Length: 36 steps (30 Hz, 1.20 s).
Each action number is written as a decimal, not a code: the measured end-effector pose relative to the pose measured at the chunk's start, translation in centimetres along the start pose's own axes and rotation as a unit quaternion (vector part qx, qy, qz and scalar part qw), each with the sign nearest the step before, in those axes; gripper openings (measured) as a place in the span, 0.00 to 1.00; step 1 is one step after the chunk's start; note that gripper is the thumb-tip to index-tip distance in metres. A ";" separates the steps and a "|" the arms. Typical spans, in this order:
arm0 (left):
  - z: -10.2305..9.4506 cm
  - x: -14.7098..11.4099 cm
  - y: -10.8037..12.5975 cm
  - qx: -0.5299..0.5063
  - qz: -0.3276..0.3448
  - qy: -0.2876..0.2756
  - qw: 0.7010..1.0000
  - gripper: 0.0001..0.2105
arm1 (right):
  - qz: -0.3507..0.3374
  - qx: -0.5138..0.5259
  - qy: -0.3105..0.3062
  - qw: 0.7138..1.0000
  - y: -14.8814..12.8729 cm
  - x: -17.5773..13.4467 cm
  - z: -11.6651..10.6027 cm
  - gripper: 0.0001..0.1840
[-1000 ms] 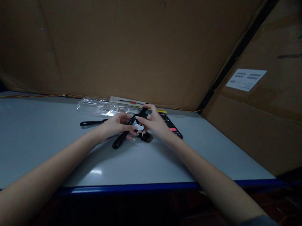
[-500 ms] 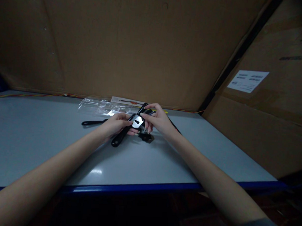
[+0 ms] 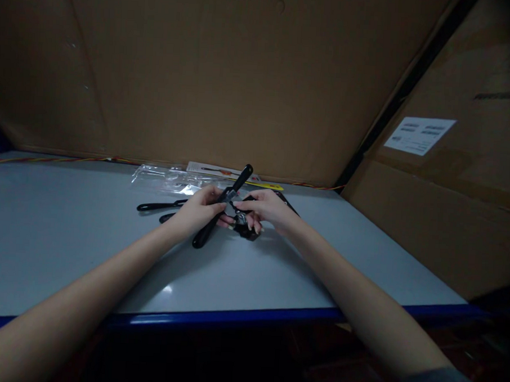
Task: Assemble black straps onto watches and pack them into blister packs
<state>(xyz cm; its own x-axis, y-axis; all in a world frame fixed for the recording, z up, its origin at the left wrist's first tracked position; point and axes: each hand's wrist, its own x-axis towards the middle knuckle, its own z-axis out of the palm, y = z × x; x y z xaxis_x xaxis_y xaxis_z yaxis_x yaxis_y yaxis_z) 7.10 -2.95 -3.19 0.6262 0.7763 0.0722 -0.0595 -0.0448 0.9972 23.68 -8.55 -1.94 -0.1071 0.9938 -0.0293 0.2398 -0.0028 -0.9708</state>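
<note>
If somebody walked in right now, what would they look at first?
Probably the black two-handled tool, slanting in the middle, gripped by the left hand with the right hand close beside it. Next, perhaps, the bright white label on the cardboard at the right. Behind the left hand, shiny clear plastic lies on the pale tabletop.

Dim overall, with one small glare on the flat, glossy grey worktop [image 3: 242, 280]; the upper right corner is nearly black.

Left hand [image 3: 199, 211] holding black-handled tool [image 3: 228, 194], right hand [image 3: 269, 208] beside, plastic packaging [image 3: 168, 180] behind
</note>
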 end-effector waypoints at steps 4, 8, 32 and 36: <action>-0.2 -0.1 -0.3 0.018 0.019 -0.031 0.999 0.10 | 0.009 -0.004 -0.021 1.000 -0.2 -0.1 -0.1 0.10; -0.4 -0.2 -0.1 0.019 0.016 -0.043 0.999 0.13 | 0.013 -0.003 -0.018 1.000 -0.4 -0.3 -0.1 0.09; 0.8 -1.0 1.3 -0.049 -0.113 -0.026 0.992 0.02 | -0.095 -0.177 0.062 0.978 0.7 -0.5 1.1 0.36; 0.9 -1.1 1.1 -0.033 -0.117 -0.030 0.992 0.04 | -0.161 -0.278 0.112 0.940 0.9 -0.3 1.1 0.36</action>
<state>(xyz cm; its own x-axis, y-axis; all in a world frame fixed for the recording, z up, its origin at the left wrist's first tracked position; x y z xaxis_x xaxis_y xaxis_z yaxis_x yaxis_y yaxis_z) 6.99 -4.41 -2.15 0.6737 0.7217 -0.1591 0.0442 0.1755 0.9835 22.82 -8.96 -3.07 -0.0699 0.9317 0.3566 0.7040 0.2993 -0.6441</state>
